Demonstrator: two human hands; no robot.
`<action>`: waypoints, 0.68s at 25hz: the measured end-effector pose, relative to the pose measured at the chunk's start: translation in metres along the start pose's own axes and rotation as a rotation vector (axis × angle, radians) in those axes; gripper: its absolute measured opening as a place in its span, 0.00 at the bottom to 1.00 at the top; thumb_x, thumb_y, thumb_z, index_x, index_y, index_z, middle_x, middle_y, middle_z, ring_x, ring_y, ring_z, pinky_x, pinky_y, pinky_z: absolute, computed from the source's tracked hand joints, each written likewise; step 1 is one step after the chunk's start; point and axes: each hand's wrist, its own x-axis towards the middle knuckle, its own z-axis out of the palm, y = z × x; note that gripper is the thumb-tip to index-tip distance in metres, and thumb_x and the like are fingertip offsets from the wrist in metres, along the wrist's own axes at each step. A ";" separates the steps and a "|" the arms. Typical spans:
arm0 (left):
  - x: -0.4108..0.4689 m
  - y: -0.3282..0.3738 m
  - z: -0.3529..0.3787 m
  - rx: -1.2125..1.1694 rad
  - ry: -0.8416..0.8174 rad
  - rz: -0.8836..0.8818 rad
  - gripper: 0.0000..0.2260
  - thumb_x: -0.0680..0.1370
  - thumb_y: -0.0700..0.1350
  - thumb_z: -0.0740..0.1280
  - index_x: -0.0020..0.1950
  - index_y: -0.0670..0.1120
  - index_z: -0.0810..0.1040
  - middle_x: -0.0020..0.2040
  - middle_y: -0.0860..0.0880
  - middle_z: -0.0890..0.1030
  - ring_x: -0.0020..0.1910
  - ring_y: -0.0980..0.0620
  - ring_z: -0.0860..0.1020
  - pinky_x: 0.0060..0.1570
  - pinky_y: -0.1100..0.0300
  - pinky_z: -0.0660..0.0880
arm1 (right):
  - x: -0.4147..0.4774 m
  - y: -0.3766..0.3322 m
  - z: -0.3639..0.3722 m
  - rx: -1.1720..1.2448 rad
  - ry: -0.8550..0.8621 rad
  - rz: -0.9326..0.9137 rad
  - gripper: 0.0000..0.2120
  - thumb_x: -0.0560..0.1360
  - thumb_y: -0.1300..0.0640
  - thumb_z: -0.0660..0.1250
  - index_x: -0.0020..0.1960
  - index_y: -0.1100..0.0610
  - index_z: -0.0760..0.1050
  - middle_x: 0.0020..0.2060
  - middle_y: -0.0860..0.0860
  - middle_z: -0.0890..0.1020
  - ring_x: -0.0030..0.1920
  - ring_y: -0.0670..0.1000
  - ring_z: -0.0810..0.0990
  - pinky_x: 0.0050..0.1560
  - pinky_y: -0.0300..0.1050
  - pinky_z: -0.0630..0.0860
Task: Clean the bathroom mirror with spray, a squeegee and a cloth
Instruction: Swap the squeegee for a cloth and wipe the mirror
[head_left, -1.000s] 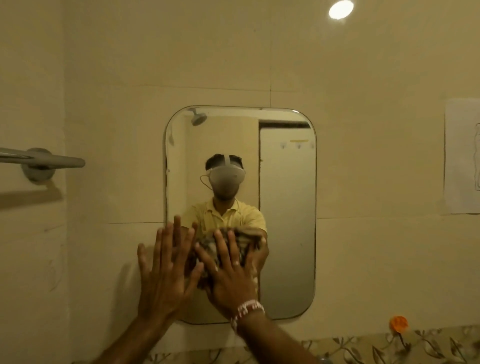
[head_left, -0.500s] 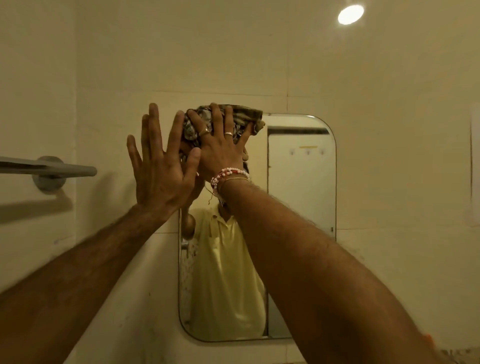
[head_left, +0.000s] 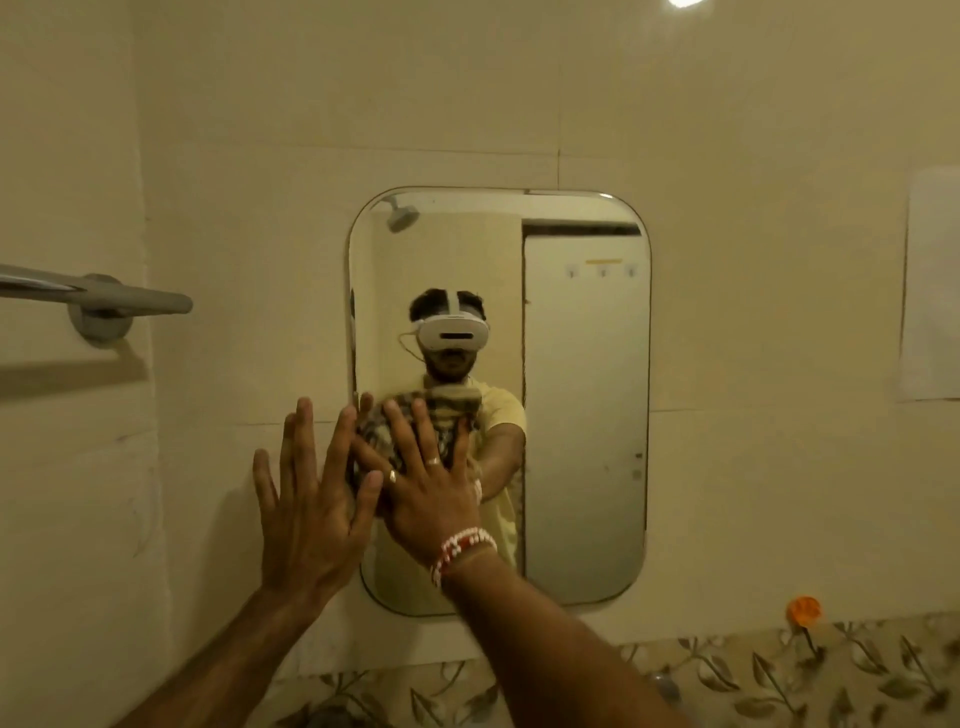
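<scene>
A rounded rectangular mirror (head_left: 587, 405) hangs on the tiled wall. My right hand (head_left: 426, 493), with rings and a beaded bracelet, presses a patterned cloth (head_left: 441, 415) flat against the mirror's lower left part, fingers spread and straight. My left hand (head_left: 311, 499) lies flat with spread fingers on the wall at the mirror's left edge, its thumb touching my right hand. The mirror reflects a person in a yellow shirt wearing a headset. No spray bottle or squeegee is in view.
A grey towel bar (head_left: 98, 299) sticks out from the left wall at head height. A white paper sheet (head_left: 932, 286) is stuck on the wall at right. An orange hook (head_left: 802, 610) sits above a leaf-patterned tile border (head_left: 779, 675).
Both hands and the cloth have come down from the mirror's top left corner to its lower left part. A second ago they were low as well.
</scene>
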 end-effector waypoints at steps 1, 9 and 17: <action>-0.015 -0.002 0.002 0.012 -0.032 -0.015 0.33 0.83 0.66 0.43 0.85 0.53 0.52 0.86 0.45 0.43 0.84 0.42 0.48 0.78 0.30 0.50 | -0.024 -0.006 0.007 -0.005 -0.030 -0.012 0.37 0.77 0.38 0.60 0.80 0.41 0.47 0.81 0.54 0.45 0.80 0.60 0.43 0.71 0.75 0.41; -0.092 -0.005 0.009 0.032 -0.193 -0.100 0.35 0.82 0.68 0.42 0.84 0.51 0.58 0.86 0.45 0.46 0.83 0.41 0.53 0.77 0.30 0.52 | -0.122 -0.013 0.006 -0.019 -0.382 -0.197 0.33 0.76 0.48 0.56 0.80 0.42 0.51 0.79 0.53 0.60 0.78 0.60 0.59 0.71 0.67 0.65; -0.081 0.025 0.009 -0.070 -0.183 -0.049 0.34 0.83 0.66 0.41 0.85 0.51 0.54 0.86 0.45 0.45 0.84 0.42 0.51 0.77 0.30 0.52 | -0.140 0.034 -0.037 -0.114 -0.618 -0.179 0.28 0.74 0.51 0.56 0.74 0.39 0.65 0.75 0.51 0.68 0.73 0.58 0.69 0.67 0.64 0.72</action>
